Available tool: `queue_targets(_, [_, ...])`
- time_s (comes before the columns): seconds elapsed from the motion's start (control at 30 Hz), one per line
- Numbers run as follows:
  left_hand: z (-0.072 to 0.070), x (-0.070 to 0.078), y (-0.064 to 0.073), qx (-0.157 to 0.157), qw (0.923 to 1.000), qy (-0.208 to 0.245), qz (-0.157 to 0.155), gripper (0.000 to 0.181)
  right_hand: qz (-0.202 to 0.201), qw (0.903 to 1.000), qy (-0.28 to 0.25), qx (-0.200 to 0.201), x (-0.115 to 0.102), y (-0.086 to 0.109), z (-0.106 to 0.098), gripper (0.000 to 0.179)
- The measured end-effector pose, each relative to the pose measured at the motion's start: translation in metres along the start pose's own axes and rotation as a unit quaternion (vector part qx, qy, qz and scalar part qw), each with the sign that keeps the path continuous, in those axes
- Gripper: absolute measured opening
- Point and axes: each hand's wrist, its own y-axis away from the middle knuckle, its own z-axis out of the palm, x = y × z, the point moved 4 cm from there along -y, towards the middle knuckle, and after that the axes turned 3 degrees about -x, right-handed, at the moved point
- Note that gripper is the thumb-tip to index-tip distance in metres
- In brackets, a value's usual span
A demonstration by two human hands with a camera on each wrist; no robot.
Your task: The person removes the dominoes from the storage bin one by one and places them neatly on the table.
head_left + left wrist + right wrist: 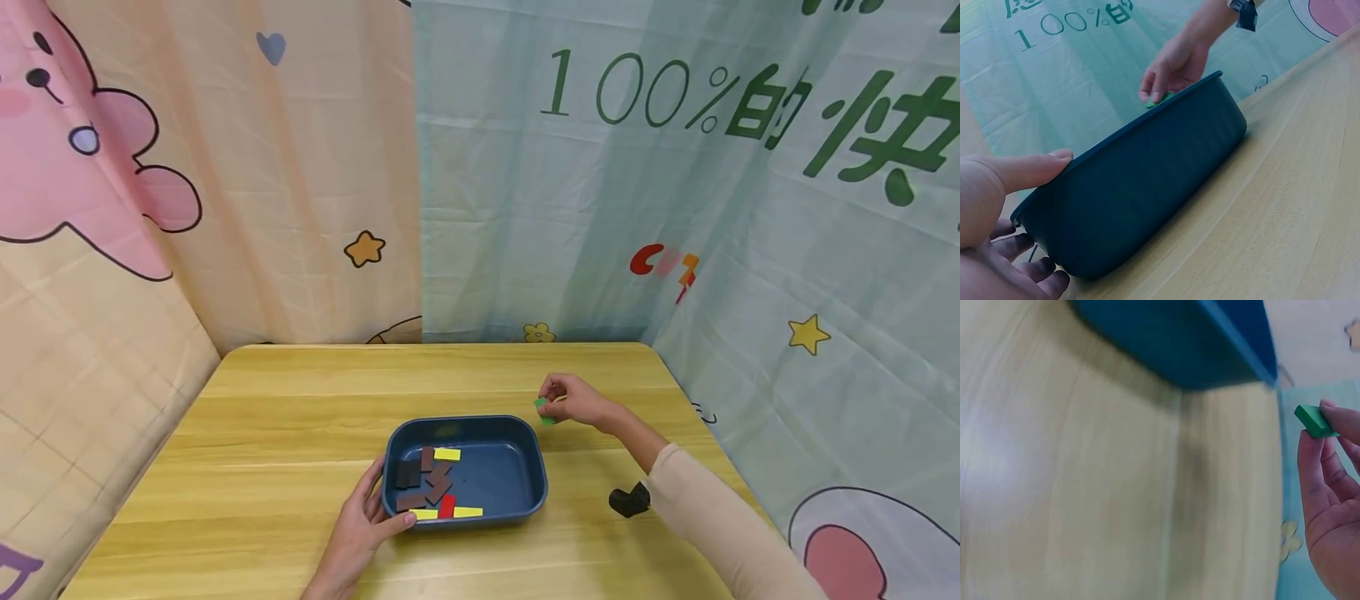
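A dark blue rectangular tub (pixel 470 523) stands on the wooden table. My left hand (pixel 357 527) holds its left end, thumb on the rim and the other fingers curled against the end wall, as the left wrist view shows. Lying mostly in the tub's left half are several brown blocks (pixel 411 502), black blocks (pixel 408 473), yellow blocks (pixel 447 454) and one red block (pixel 447 506). Beyond the tub's far right corner, my right hand (pixel 573 402) pinches a small flat green block (pixel 1315 420) between thumb and fingertips, raised over the table.
The wooden table (pixel 300 400) reaches back to printed curtains (pixel 487 208), which hang behind it and along both sides. A small black object (pixel 628 500) shows beside the right sleeve (pixel 712 517), to the right of the tub.
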Motion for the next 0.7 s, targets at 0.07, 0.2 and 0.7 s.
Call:
queue_targets(0.07, [0.0, 0.0, 0.0, -0.002, 1.0, -0.001, 0.0, 0.098, 0.014, 0.9998, -0.01, 0.008, 0.015, 0.002, -0.004, 0.014])
queue_targets(0.2, [-0.001, -0.001, 0.001, -0.003, 1.0, 0.0, 0.001, 0.098, 0.037, 0.9992, -0.008, 0.016, 0.045, 0.003, -0.005, 0.015])
queue_targets(0.7, [-0.002, 0.0, 0.001, -0.008, 1.0, 0.004, 0.004, 0.097, 0.004, 0.9837, 0.158, 0.086, 0.076, 0.009, 0.0, 0.015])
